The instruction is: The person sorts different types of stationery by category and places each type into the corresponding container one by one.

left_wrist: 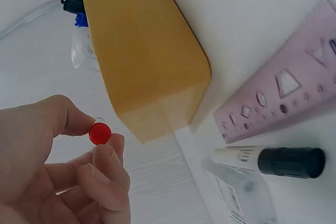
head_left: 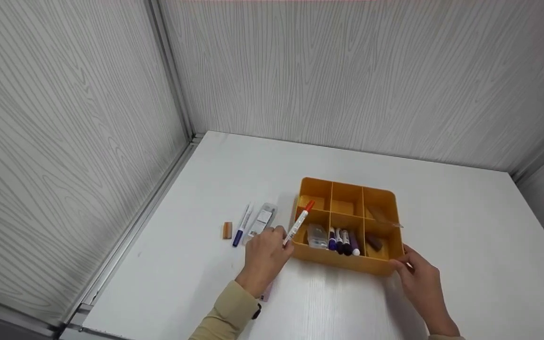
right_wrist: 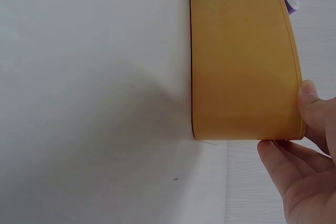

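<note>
My left hand (head_left: 267, 252) pinches a white marker with a red cap (head_left: 300, 221) between thumb and fingers. The marker slants over the left wall of an orange compartment box (head_left: 343, 263), red cap up and away from me. In the left wrist view its round red end (left_wrist: 100, 133) shows at the fingertips. My right hand (head_left: 420, 278) grips the box by its near right corner, thumb on the front wall and fingers round the side. Several markers (head_left: 343, 241) stand in the front middle compartment, with a clear plastic case (head_left: 317, 236) to their left.
Left of the box lie a clear case with a label (head_left: 263, 217), a blue-capped marker (head_left: 242, 225) and an orange-brown eraser (head_left: 227, 230). A pink ruler (left_wrist: 289, 85) is partly behind my left arm. A brown block (head_left: 373, 242) and a clear plastic piece (head_left: 385, 217) sit in the right compartments.
</note>
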`<state>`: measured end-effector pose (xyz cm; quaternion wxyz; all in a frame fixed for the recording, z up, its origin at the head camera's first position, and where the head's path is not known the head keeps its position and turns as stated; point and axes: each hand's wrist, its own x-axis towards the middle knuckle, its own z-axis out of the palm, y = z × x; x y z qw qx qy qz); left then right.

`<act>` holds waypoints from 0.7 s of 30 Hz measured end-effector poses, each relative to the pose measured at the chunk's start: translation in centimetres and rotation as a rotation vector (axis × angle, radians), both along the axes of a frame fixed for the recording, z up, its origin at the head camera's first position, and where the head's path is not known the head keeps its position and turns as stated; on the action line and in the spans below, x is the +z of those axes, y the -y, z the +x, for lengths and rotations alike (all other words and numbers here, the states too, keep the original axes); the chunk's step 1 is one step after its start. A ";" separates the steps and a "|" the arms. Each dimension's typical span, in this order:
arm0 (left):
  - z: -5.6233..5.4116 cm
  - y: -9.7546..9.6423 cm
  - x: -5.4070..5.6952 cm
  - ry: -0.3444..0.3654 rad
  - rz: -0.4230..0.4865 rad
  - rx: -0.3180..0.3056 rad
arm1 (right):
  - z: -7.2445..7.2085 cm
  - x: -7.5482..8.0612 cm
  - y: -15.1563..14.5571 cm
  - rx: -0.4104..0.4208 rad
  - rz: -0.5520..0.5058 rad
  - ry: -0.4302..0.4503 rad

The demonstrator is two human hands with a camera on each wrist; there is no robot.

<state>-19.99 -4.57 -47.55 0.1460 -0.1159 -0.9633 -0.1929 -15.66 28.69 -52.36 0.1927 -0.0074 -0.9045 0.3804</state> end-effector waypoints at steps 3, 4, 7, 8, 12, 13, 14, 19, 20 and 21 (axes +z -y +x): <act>0.2 -0.8 0.3 -0.015 -0.008 -0.031 | 0.0 -0.1 0.0 0.000 0.002 0.002; 0.2 -1.1 0.4 -0.024 -0.013 -0.045 | 0.0 -0.1 0.0 -0.001 0.002 0.004; 0.3 -1.9 0.6 -0.078 -0.007 -0.092 | 0.0 -0.1 0.0 0.000 0.000 0.007; 0.3 -2.1 0.7 -0.094 -0.003 -0.107 | 0.0 -0.1 0.0 0.000 -0.003 0.006; 0.5 -3.3 1.1 -0.142 -0.007 -0.154 | 0.0 -0.1 -0.1 0.004 -0.010 -0.004; 0.5 -3.6 1.2 -0.148 -0.014 -0.159 | 0.0 -0.2 -0.1 0.006 -0.008 -0.008; 0.5 -3.9 1.2 -0.158 -0.022 -0.161 | 0.0 -0.2 -0.1 0.007 -0.006 -0.012; 0.5 -5.2 1.6 -0.201 -0.064 -0.161 | 0.0 -0.2 -0.1 0.008 0.003 -0.017; 0.4 -5.4 1.6 -0.210 -0.078 -0.157 | 0.1 -0.2 -0.1 0.007 0.002 -0.015; 0.4 -5.7 1.7 -0.222 -0.093 -0.154 | 0.1 -0.2 -0.1 0.005 0.001 -0.013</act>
